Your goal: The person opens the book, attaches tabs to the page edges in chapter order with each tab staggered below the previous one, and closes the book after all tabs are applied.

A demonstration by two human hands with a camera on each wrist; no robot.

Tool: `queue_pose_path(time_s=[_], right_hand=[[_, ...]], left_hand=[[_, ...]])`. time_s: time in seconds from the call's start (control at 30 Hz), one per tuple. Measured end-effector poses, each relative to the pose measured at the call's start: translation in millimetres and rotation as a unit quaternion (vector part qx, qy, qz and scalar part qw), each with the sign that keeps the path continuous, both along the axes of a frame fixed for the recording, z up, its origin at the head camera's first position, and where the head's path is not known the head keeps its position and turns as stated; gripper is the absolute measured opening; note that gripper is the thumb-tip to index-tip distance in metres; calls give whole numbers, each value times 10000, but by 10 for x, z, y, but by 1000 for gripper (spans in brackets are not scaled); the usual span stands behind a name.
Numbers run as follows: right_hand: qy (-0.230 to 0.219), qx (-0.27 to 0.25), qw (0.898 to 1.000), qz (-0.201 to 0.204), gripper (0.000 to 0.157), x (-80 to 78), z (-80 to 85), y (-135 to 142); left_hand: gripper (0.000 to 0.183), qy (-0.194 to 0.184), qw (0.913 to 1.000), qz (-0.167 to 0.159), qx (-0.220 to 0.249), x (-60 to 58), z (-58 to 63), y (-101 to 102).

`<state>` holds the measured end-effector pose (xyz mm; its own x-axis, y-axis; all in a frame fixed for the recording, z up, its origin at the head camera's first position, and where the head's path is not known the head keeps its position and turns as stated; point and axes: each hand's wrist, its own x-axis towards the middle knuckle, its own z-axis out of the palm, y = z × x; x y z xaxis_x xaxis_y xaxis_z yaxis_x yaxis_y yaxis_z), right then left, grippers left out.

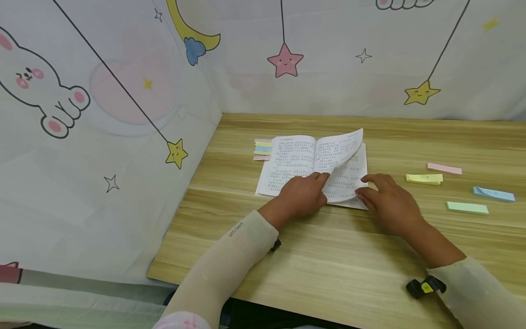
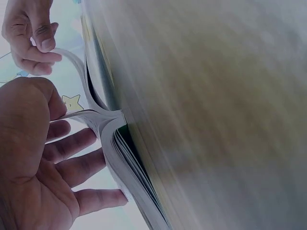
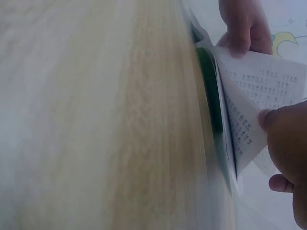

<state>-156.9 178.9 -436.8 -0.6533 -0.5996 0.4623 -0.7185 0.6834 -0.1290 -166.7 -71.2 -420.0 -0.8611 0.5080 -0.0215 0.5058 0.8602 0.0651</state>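
An open book (image 1: 289,167) with rows of small print lies on the table. My left hand (image 1: 303,194) is at its lower middle, thumb and index finger pinching a lifted page (image 1: 343,145). In the left wrist view, the other fingers of that hand spread against the left-side pages (image 2: 120,167). At the right edge, my right hand (image 1: 392,205) pinches the edge of a lower page (image 1: 347,185) between thumb and fingers. The right wrist view shows its thumb against the printed sheet (image 3: 244,127), which bends up from the pages beneath.
Coloured sticky tabs (image 1: 263,149) stick out from the book's left edge. To the right lie pink (image 1: 444,168), yellow (image 1: 424,179), blue (image 1: 493,193) and green (image 1: 467,208) strips of sticky notes. A cartoon-printed curtain (image 1: 246,91) borders the wooden table (image 1: 320,274) at the back and left.
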Motion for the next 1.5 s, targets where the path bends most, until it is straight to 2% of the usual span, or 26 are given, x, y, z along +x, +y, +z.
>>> queue_pose_path(time_s=[0.1,0.2,0.4,0.5,0.57,0.63,0.7,0.77,0.9,1.0,1.1,1.13,1.23,1.3,1.33,1.37,1.4,1.43,1.5], right_hand=[[69,-56,9999,138,15,-12,-21,1],[56,-49,10000,53,15,-14,-25,1],[82,-69,9999,-41,15,-7,-11,-8],[92,-182,9996,-181,23,8,-4,-16],[-95,-338,9984,-441,34,22,7,-26],[-322,-489,9957,-723,46,37,17,-31],[-510,-560,9935,-851,50,43,18,-29],[-570,-438,9950,-696,47,38,4,-21],[-330,-12,9995,-2,28,11,-57,4],[-181,83,9995,237,20,2,-93,10],[-233,97,9994,220,14,2,-108,10],[-267,120,9993,215,13,3,-110,10],[-385,234,9988,186,11,4,-109,16],[-503,267,9982,193,11,8,-104,20],[-573,276,9978,188,12,11,-100,22],[-638,282,9974,194,12,11,-98,24],[-690,275,9970,199,12,13,-98,28],[-746,257,9966,219,13,13,-99,23],[-810,252,9961,254,13,14,-111,15]], left_hand=[[49,-51,10000,-26,39,-3,4,0],[46,-49,9999,-84,-30,-4,9,5],[57,9,9994,-182,-278,1,9,10],[52,84,9995,-205,-246,4,-1,2],[52,151,9996,-165,-178,2,-7,-4],[58,147,9999,-49,2,-1,-8,-8],[69,118,9995,134,258,-1,0,-12],[76,86,9980,342,519,3,10,-19],[73,181,9931,665,948,26,22,-46],[73,555,9871,927,1178,54,30,-76],[80,1471,9739,1194,1254,67,29,-129],[83,1844,9671,1299,1180,71,32,-150],[92,2859,9392,1686,884,80,34,-213],[92,3278,9220,1979,568,96,44,-246],[92,3379,9169,2085,406,108,54,-258],[92,3414,9151,2133,254,117,63,-266],[91,3373,9180,2087,54,127,72,-271],[88,3265,9245,1959,-164,137,79,-276],[74,2894,9447,1415,-616,158,83,-274]])
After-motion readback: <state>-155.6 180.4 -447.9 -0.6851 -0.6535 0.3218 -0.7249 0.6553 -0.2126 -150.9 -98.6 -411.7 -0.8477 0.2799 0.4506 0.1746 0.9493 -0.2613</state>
